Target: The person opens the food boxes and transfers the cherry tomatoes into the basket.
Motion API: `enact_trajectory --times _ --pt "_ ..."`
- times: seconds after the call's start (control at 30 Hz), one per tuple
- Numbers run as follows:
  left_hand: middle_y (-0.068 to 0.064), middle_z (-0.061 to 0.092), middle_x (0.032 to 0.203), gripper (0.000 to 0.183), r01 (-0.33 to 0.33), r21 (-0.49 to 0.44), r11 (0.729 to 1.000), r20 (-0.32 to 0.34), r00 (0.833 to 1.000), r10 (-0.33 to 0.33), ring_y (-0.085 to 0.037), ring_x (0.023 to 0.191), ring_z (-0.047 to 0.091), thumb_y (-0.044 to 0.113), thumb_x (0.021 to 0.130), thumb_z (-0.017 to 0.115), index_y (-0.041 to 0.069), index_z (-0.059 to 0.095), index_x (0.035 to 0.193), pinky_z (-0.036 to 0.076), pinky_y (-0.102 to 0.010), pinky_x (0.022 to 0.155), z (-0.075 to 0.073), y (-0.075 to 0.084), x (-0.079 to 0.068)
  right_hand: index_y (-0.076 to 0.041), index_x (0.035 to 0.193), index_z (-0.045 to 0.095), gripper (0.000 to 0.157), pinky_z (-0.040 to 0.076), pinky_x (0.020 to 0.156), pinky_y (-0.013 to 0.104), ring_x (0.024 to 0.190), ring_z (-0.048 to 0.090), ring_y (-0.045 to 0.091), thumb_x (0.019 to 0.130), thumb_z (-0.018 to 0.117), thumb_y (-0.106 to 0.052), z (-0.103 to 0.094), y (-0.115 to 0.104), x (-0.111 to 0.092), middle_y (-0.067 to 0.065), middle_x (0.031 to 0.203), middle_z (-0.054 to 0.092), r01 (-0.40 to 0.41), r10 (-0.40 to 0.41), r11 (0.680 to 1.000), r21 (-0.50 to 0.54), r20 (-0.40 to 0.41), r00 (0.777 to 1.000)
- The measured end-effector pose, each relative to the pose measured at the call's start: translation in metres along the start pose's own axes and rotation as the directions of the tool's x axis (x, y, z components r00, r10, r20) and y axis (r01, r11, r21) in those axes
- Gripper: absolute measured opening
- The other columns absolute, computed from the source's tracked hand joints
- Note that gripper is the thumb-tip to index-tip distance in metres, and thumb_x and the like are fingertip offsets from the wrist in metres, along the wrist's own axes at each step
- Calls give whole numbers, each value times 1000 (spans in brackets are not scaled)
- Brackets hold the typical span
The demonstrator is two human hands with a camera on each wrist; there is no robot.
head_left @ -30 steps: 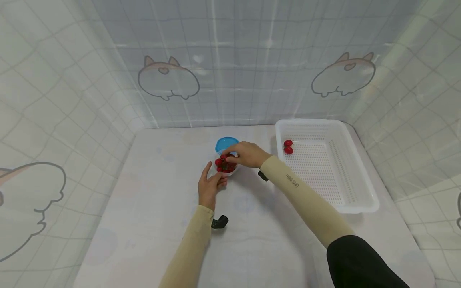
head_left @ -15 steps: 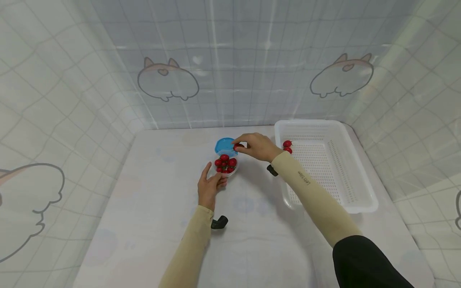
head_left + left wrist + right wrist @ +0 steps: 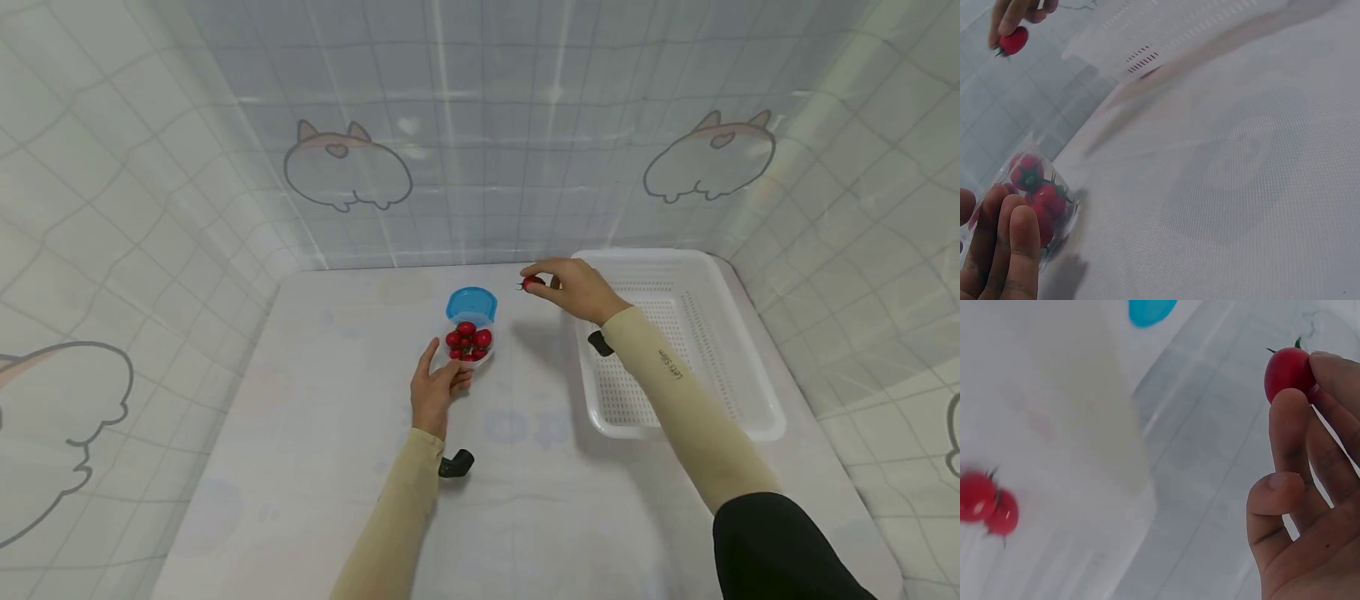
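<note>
In the head view, the two basket tomatoes [image 3: 1001, 512] are hidden by the right arm. A cherry tomato [image 3: 532, 283] is pinched by the right hand [image 3: 577, 288] left of the basket [image 3: 750, 367], stem leftward, long axis crosswise. The cup [image 3: 1069, 222], partly covered, is held by the left hand [image 3: 435, 390].

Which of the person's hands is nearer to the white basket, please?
The right. The right hand, pinching a red tomato, is at the far left corner of the white basket; the left hand is at the clear cup, well left of it.
</note>
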State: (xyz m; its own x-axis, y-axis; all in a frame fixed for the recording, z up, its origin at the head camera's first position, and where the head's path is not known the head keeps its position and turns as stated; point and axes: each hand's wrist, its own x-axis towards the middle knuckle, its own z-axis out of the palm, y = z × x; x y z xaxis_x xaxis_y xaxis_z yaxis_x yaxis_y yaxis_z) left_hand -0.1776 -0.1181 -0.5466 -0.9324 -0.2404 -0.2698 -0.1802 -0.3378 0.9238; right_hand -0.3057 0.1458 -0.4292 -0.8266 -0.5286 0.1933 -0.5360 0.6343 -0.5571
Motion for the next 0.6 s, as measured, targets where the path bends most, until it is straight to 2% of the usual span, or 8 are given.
enact_trajectory --times 0.23,0.47,0.6 --pt "-32 65 119 66 48 -14 999 49 998 -47 -52 114 60 6 100 63 20 36 158 50 -51 103 5 25 -16 -22 129 70 33 51 71 36 85 62 16 99 67 -35 -21 26 -15 -3 127 68 -96 97 995 10 -36 995" --pt "-30 67 116 67 35 -12 999 57 998 -34 -53 114 60 7 100 63 18 35 159 51 -51 102 5 26 -18 -20 131 69 35 49 72 38 90 61 20 99 67 -35 -37 53 -31 0 129 67 -178 177 984 -20 -68 982" --pt "-29 68 115 66 44 -16 999 56 998 -43 -54 116 58 7 100 63 19 35 159 50 -50 103 6 29 -19 -18 131 68 35 49 73 41 92 61 23 99 67 -34 -43 72 -40 3 123 69 -213 210 977 -28 -84 974"
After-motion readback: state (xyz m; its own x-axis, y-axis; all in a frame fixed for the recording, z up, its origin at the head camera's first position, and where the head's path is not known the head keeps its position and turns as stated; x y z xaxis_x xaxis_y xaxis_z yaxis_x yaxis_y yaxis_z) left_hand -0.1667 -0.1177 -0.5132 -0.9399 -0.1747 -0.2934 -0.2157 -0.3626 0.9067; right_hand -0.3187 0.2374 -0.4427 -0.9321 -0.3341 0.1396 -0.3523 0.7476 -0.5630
